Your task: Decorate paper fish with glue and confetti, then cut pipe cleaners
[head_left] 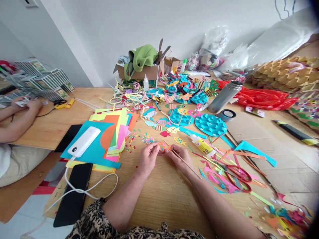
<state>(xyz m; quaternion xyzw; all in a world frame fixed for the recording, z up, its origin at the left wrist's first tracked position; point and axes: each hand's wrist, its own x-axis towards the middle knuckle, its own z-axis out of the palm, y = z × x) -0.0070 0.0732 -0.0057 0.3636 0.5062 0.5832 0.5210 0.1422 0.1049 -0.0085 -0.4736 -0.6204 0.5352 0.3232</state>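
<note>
Between my two hands is a small orange paper fish (163,146) with coloured dots. My left hand (149,159) pinches its left end. My right hand (179,160) grips the right end and also has a thin wooden stick (190,167) slanting across its fingers. Just beyond lie a yellow dotted paper fish (179,141), a red paper fish (165,133) and several others. Small coloured paper dots (147,138) are heaped close to my left hand. A yellow-labelled glue bottle (203,145) lies on its side to the right of my right hand.
Red-handled scissors (238,178) lie among paper strips at right. Blue egg-tray discs (210,124) and an open steel flask (225,96) stand farther back. Coloured paper sheets (92,137) bear a white power bank (84,142); a black phone (73,195) lies nearer. A co-worker's hands (27,103) show at left.
</note>
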